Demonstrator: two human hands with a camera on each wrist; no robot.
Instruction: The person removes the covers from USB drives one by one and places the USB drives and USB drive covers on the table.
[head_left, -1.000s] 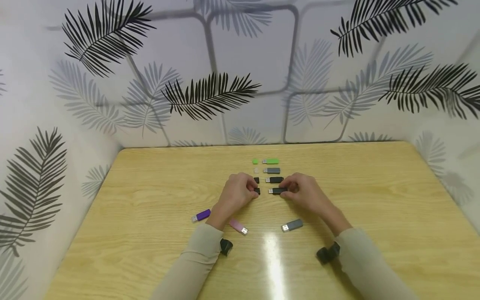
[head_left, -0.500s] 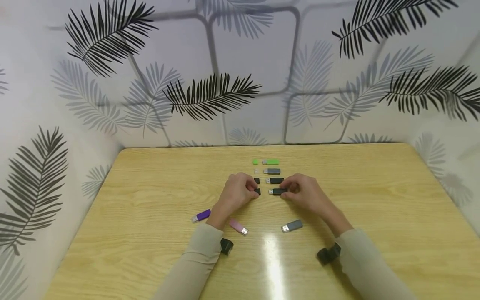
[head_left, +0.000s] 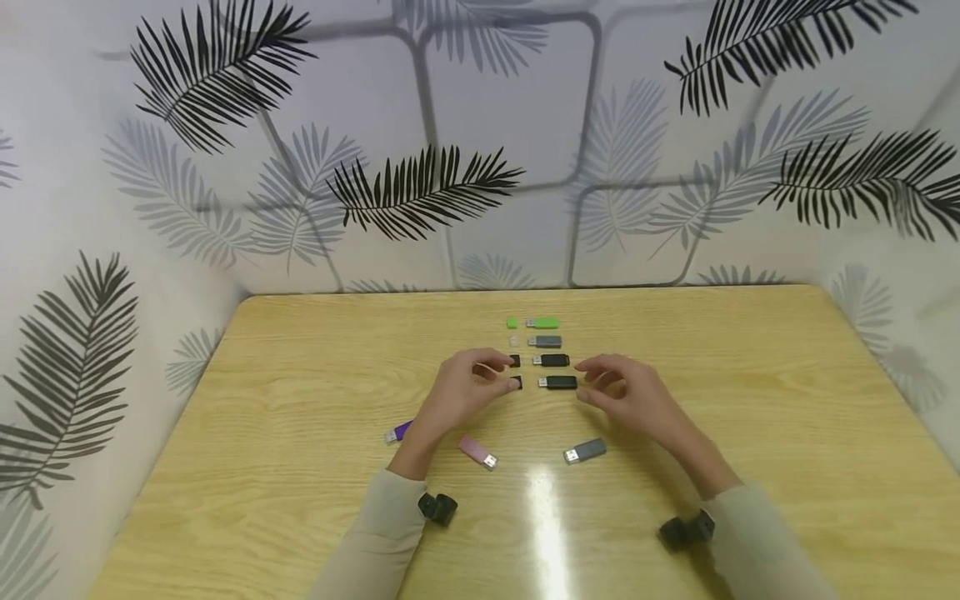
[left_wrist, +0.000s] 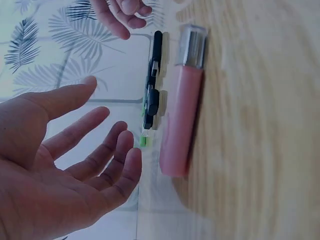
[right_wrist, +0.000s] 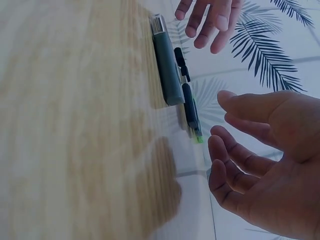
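My left hand (head_left: 467,387) has its fingers spread and relaxed beside the nearest black cap (head_left: 517,382); the left wrist view shows nothing in it. To the right lies an uncapped black USB stick (head_left: 558,382), its metal plug pointing left. Just past that stick's right end is my right hand (head_left: 633,398), fingers loose, holding nothing. Behind, in the same row layout, lie another black USB stick (head_left: 555,361) with a black cap (head_left: 515,361), a grey USB stick (head_left: 546,342) with a clear cap (head_left: 513,342), and a green USB stick (head_left: 543,323) with a green cap (head_left: 512,323).
Nearer the person lie a pink USB stick (head_left: 476,451), a second grey USB stick (head_left: 585,451) and a purple USB stick (head_left: 400,432), partly hidden by the left arm. The wooden table (head_left: 750,375) meets a leaf-patterned backdrop (head_left: 637,233) at its back edge.
Both hands have let go of the nearest black cap and black USB stick, which lie where they were. Their fingers have opened, and the forearms have shifted slightly outward.
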